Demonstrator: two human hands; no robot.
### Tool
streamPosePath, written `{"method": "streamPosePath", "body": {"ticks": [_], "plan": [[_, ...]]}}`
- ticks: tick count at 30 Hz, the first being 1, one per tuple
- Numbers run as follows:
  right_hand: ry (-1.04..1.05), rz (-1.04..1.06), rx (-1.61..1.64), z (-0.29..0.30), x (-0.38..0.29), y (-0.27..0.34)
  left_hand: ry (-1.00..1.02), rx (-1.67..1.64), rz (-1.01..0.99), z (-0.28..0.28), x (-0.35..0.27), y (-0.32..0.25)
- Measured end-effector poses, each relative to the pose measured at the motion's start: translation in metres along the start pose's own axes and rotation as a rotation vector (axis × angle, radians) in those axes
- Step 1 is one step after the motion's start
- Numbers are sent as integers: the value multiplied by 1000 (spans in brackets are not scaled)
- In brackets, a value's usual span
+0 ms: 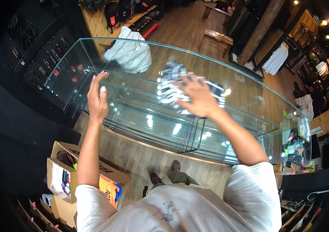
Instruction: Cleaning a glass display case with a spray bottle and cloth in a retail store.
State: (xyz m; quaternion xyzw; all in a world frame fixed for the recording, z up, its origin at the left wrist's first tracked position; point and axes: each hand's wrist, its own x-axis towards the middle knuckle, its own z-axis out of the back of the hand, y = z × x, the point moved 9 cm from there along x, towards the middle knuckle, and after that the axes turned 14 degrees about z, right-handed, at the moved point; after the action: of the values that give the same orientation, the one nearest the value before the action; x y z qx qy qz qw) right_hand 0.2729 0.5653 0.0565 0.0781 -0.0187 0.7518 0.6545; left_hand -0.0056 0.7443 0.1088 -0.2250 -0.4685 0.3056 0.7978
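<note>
A glass display case (150, 79) stretches across in front of me, its top sheet reflecting the lights. My right hand (194, 94) holds a black-and-white patterned cloth (168, 91) against the top, palm down and fingers spread. Both hand and cloth are slightly blurred. Over the left part of the glass, my left hand (97, 98) is raised with thumb and fingers apart, and it holds nothing. Just beyond its fingertips, a patch of liquid droplets (90, 70) lies on the glass. Whether the left hand touches the glass, I cannot tell.
Open cardboard boxes (63, 174) with packaged goods stand at my left. Beyond the case are a white bag (131, 52), a wooden bench (218, 37) and backpacks (112, 16) on a shelf. Small goods (290, 148) sit at the case's right end. A wooden post (258, 32) stands behind.
</note>
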Motion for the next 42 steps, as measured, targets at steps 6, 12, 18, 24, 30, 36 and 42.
{"method": "streamPosePath", "body": {"ticks": [6,12,18,24,30,36,42], "plan": [[12,-578,-103,23,-51,-185,26,-30,44,-18,8,-15],[73,-380,-97,1,20,-103,41,-3,49,-20,10,-4],[-52,-131,1,6,-95,16,34,46,62,-7,3,4],[16,-926,-192,55,-292,-181,47,-12,19,-29,12,-3],[-48,-772,-138,17,-174,-122,73,2,6,-35,12,-1],[-73,-380,23,20,-120,39,78,36,8,-33,12,4],[-1,-707,-107,42,-304,-53,16,61,43,-10,9,9]]}}
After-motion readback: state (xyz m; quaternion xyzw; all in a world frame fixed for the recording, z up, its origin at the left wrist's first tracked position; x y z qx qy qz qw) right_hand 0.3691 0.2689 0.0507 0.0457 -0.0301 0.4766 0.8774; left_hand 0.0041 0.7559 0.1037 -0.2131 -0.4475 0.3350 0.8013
